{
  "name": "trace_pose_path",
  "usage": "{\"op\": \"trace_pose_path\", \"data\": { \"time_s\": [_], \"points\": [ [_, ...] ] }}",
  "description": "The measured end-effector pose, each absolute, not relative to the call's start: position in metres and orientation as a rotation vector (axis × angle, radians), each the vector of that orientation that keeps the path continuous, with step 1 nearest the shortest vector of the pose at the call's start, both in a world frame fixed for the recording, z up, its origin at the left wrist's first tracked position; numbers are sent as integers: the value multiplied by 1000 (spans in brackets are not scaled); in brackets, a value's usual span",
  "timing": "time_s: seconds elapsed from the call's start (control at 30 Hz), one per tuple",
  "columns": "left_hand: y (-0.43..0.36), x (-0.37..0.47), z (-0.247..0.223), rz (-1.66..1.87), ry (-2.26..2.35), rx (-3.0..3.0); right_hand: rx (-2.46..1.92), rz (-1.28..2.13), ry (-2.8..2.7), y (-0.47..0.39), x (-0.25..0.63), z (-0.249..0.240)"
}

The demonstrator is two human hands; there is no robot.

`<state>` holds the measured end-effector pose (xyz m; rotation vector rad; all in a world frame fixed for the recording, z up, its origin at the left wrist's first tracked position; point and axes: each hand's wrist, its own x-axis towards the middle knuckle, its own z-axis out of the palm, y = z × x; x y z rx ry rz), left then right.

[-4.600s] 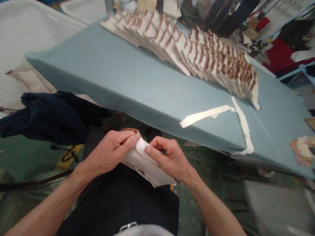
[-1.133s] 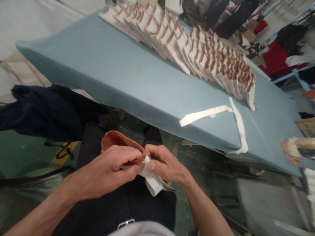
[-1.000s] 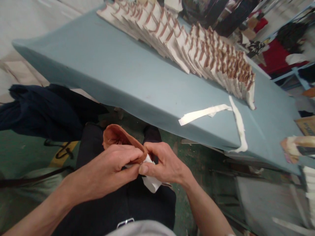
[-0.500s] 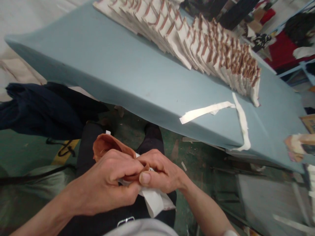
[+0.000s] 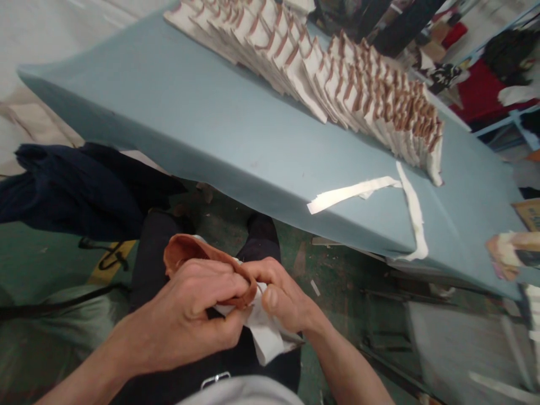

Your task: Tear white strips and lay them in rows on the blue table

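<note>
Over my lap I hold a brown leather-like piece (image 5: 185, 247) with a white fabric lining or strip (image 5: 265, 336) hanging from it. My left hand (image 5: 206, 304) is closed on the brown piece's edge, its fingers reaching partly inside the curled opening. Against the right end of the same piece, my right hand (image 5: 282, 295) grips the edge where brown meets white; its thumb is bent and lifted a little off the brown rim. The fingers beneath the piece are hidden. What the finished article is, I cannot tell.
A blue-grey covered table (image 5: 177, 107) lies ahead. Overlapping rows of white pieces with brown edges (image 5: 304, 73) stand on it. Two white strips (image 5: 354, 192) lie near its front edge. Dark blue cloth (image 5: 76, 185) hangs at left, and a brown-ended tool or block (image 5: 504, 256) sits at right.
My right thumb has come off the brown edge and drawn back to the right. More of the brown rim now shows between my hands, and the piece has shifted slightly right.
</note>
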<state>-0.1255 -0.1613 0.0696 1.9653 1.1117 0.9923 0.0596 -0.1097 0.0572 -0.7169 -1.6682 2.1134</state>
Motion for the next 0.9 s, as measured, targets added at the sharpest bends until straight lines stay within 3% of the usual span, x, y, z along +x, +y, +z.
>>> {"op": "trace_pose_path", "data": {
  "time_s": [0.43, 0.63, 0.9],
  "points": [
    [-175, -100, 94, 1059, 1189, 2017, -808, 2163, -1570, -122, 72, 43],
    [-187, -80, 88, 910, 1070, 2187, -1151, 1797, -1561, -100, 70, -14],
    [-188, -41, 67, 1041, 729, 2378, -1037, 1986, -1801, -92, 27, -75]
  ]
}}
